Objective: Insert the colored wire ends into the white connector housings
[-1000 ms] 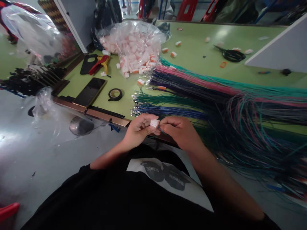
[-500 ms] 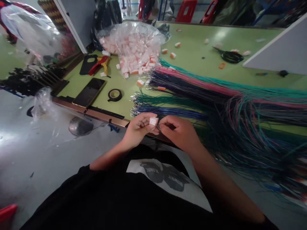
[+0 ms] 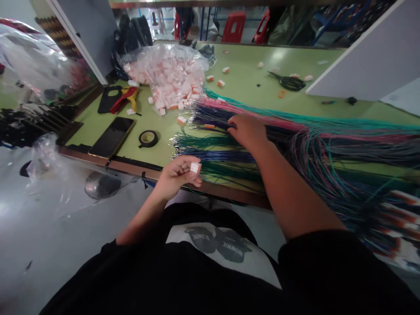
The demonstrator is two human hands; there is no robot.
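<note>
My left hand (image 3: 179, 175) pinches a white and orange connector housing (image 3: 195, 168) just over the table's front edge, and a thin green wire runs from about it. Reaching forward, my right hand (image 3: 247, 131) is over the dark wires (image 3: 213, 114) in the laid-out bundle. Its thumb and forefinger curl at the wires; whether a wire is between them I cannot make out. Pink wires (image 3: 262, 116), blue wires (image 3: 223, 156) and green wires (image 3: 213, 141) lie alongside, their metal-tipped ends pointing left. One loose connector housing (image 3: 210, 126) rests on the dark wires.
A clear bag of connector housings (image 3: 177, 72) stands at the back. Left of the wires are black tape (image 3: 148, 138), a phone (image 3: 112, 137) and a red-yellow tool (image 3: 124, 99). Scissors (image 3: 288, 82) lie at the back right, near a white panel (image 3: 357, 65).
My right hand has left the connector housing and moved forward and right onto the dark wires. My left hand still holds the housing. The camera view has shifted somewhat.
</note>
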